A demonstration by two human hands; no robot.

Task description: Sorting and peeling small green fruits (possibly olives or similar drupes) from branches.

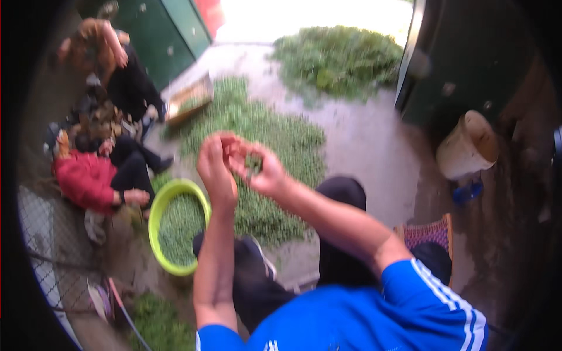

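My left hand [217,169] is raised in front of me, its fingers curled towards the fingertips of my right hand [261,171]. Between the thumb and fingers of my right hand lies a small green plant piece [253,163], blurred. Whether my left hand holds anything is hidden by its curled fingers. Below both hands a wide heap of small green pods or buds [281,145] is spread on the floor. A lime-green plastic tub [154,239] filled with similar green pieces stands beside my left forearm.
Leafy green plants [342,61] are piled near the bright doorway. Two people sit at the left, one in a red top [83,177]. A tilted dustpan-like tray [191,98] lies by the heap. At the right are a whitish bucket [459,151] and a woven mat [428,232].
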